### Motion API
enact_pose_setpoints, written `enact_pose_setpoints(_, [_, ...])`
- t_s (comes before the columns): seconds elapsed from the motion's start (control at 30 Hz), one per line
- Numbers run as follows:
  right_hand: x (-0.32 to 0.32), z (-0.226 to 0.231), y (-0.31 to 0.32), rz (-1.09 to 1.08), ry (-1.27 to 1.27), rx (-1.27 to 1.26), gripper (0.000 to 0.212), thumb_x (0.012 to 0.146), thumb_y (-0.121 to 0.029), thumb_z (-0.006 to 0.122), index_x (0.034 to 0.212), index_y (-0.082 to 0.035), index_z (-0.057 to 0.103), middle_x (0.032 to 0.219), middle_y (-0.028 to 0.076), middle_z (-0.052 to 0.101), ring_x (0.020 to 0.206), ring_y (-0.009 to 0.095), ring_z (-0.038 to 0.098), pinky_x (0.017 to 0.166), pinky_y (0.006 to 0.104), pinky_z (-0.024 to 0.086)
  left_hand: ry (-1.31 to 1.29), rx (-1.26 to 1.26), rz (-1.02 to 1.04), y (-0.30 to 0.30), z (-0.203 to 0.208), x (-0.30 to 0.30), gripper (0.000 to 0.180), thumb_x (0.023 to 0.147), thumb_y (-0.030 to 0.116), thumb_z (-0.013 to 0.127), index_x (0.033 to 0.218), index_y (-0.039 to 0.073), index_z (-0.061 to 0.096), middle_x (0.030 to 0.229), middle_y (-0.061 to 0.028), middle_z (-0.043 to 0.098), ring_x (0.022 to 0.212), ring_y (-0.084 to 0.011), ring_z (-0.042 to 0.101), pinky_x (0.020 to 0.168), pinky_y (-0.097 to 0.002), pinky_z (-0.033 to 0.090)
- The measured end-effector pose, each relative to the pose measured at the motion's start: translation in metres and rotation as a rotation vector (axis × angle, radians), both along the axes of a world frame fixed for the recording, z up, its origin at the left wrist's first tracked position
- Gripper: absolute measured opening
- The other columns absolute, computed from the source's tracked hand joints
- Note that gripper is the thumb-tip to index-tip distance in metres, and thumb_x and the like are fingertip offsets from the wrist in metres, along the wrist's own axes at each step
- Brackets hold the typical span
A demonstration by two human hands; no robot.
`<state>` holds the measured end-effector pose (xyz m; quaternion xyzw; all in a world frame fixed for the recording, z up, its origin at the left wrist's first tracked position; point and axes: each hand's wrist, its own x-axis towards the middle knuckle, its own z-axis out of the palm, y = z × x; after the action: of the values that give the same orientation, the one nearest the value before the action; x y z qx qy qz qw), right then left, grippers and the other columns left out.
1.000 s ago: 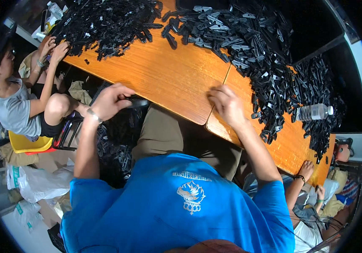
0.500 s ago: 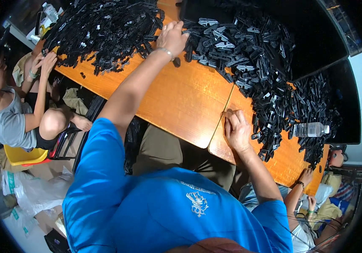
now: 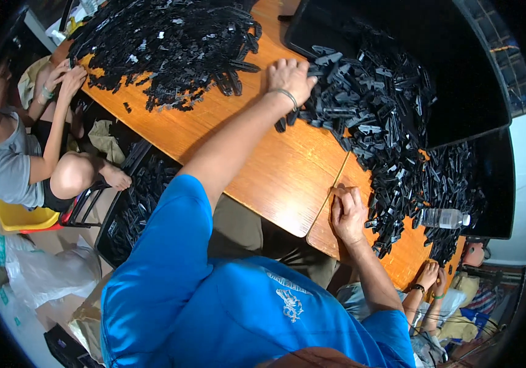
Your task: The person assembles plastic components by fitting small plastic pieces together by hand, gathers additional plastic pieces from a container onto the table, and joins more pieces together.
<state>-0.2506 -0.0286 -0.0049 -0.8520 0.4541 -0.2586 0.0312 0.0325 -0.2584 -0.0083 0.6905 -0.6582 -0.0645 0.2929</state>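
My left hand [image 3: 289,80] reaches across the table with its fingers spread. It lies at the left edge of a heap of long black plastic pieces [image 3: 370,92], which look like clips; no piece shows in its grasp. Just below that wrist lie a few loose black pieces [image 3: 281,125]. My right hand [image 3: 349,214] rests on the wooden table [image 3: 263,178] beside the seam, close to the near side of the heap. Its fingers are curled in, and whatever they may hold is hidden.
Another heap of smaller black pieces [image 3: 171,49] covers the far left. Large black trays [image 3: 465,67] stand tilted behind the right heap. A clear bottle [image 3: 444,218] lies on it. One person [image 3: 11,159] sits at left; another person's hands [image 3: 427,276] are at lower right.
My view has shifted. My left hand has moved right along the heap's edge, with its fingers more spread. My right hand stays at the table seam. The other person's two hands at lower right have come together.
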Motion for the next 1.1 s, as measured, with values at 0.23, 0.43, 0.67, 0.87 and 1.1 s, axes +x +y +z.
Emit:
enact_pose_setpoints(0.23, [0.005, 0.001, 0.003, -0.017, 0.038, 0.014, 0.024, 0.090, 0.006, 0.068, 0.111, -0.006, 0.071, 0.104, 0.018, 0.067, 0.089, 0.037, 0.070, 0.072, 0.0456, 0.059, 0.084, 0.036, -0.217, 0.049, -0.003, 0.003, 0.053, 0.102, 0.044, 0.069, 0.141, 0.008, 0.065, 0.140, -0.0142, 0.063, 0.138, -0.0337, 0.051, 0.118, -0.0523, 0.038])
enact_pose_setpoints(0.43, [0.005, 0.003, 0.002, -0.042, 0.090, 0.024, 0.023, 0.090, 0.006, 0.068, 0.110, -0.005, 0.069, 0.100, 0.017, 0.064, 0.088, 0.038, 0.069, 0.068, 0.0455, 0.057, 0.053, 0.182, -0.274, 0.017, 0.052, 0.053, 0.031, 0.104, 0.037, 0.062, 0.114, 0.012, 0.078, 0.123, -0.0148, 0.074, 0.114, -0.0370, 0.071, 0.099, -0.0547, 0.056])
enact_pose_setpoints(0.67, [0.010, 0.011, -0.003, -0.049, 0.097, 0.031, 0.024, 0.087, 0.005, 0.075, 0.107, -0.006, 0.069, 0.096, 0.015, 0.065, 0.081, 0.037, 0.069, 0.064, 0.0450, 0.056, 0.147, -0.249, 0.020, -0.179, 0.016, 0.106, 0.028, 0.094, 0.010, 0.067, 0.120, 0.009, 0.078, 0.126, -0.0213, 0.074, 0.116, -0.0416, 0.072, 0.101, -0.0500, 0.058])
enact_pose_setpoints(0.87, [0.008, 0.008, -0.014, -0.017, 0.079, 0.146, 0.030, 0.083, 0.000, 0.082, 0.111, -0.007, 0.074, 0.104, 0.013, 0.070, 0.088, 0.030, 0.072, 0.073, 0.0386, 0.060, -0.032, -0.116, -0.073, -0.341, -0.089, 0.147, 0.040, 0.097, 0.005, 0.062, 0.135, 0.007, 0.071, 0.125, -0.0251, 0.076, 0.121, -0.0433, 0.071, 0.104, -0.0488, 0.056])
enact_pose_setpoints(1.1, [0.000, 0.011, -0.016, -0.046, 0.072, 0.173, 0.030, 0.083, 0.000, 0.082, 0.112, -0.007, 0.075, 0.103, 0.012, 0.068, 0.088, 0.030, 0.072, 0.072, 0.0374, 0.059, 0.117, 0.008, 0.056, -0.389, -0.105, 0.129, 0.043, 0.099, 0.034, 0.062, 0.132, 0.009, 0.073, 0.128, -0.0232, 0.075, 0.122, -0.0395, 0.071, 0.103, -0.0474, 0.057])
